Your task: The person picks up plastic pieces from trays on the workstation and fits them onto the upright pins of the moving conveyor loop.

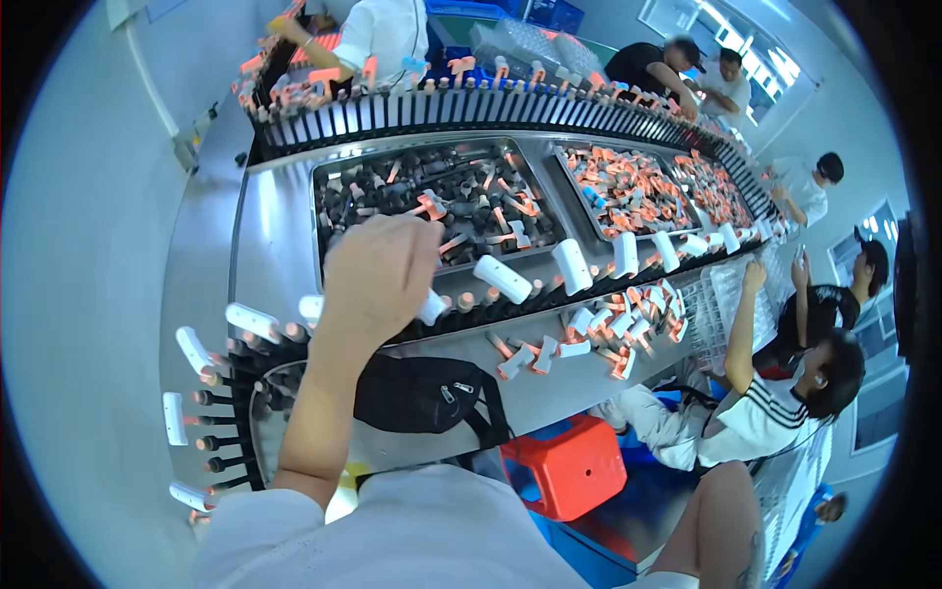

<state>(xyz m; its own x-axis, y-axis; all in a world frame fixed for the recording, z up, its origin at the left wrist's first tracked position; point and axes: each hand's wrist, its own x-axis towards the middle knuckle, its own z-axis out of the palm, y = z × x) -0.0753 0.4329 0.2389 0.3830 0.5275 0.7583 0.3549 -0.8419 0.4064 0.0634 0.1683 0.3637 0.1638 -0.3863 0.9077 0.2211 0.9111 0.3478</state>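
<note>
My left hand [383, 270] reaches over the near edge of a metal tray from the lower left, back of the hand up. Its fingers are curled; the fingertips and anything in them are hidden. Just beyond the knuckles is a small orange and grey plastic piece [429, 204]; I cannot tell whether the hand touches it. A white oblong piece [432, 308] on the conveyor line shows right below the hand. The tray holds a heap of black plastic parts [378, 196] mixed with orange ones. My right hand is out of view.
White oblong pieces [502, 279] stand on pegs along the curving conveyor. Axe-shaped parts [628, 324] lie heaped on the bench near a black bag [412, 395]. A red stool [569, 469] stands below. Orange parts [628, 187] fill farther trays. Co-workers sit right and across.
</note>
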